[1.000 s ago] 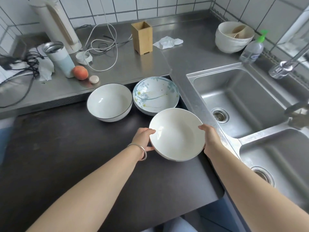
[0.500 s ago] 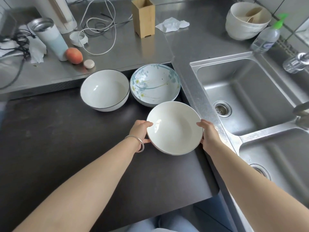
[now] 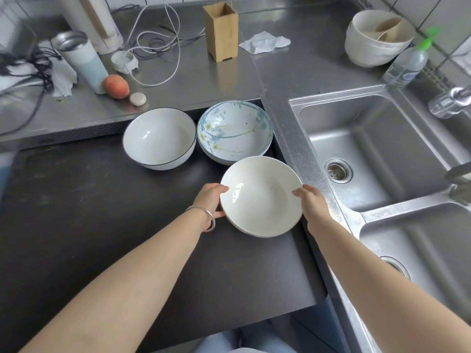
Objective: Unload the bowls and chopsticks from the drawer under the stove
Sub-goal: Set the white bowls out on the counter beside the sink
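A plain white bowl point(image 3: 261, 196) sits low on the dark stove top point(image 3: 89, 225), near its right edge. My left hand point(image 3: 210, 200) grips its left rim and my right hand point(image 3: 312, 202) grips its right rim. Behind it stand a white bowl with a dark rim point(image 3: 159, 138) and a stack of blue floral bowls point(image 3: 234, 132), side by side at the back of the dark surface. No chopsticks or drawer show.
A double steel sink point(image 3: 369, 138) lies right of the stove. On the steel counter behind are a wooden holder point(image 3: 221, 31), a tissue point(image 3: 263, 42), stacked white bowls point(image 3: 377, 38), a soap bottle point(image 3: 407, 62), a tumbler point(image 3: 81, 59), a peach point(image 3: 116, 86) and cables point(image 3: 153, 39).
The view has tilted down a little and moved closer. Both hands keep hold of the white bowl, which stays at nearly the same spot in front of the floral bowls.
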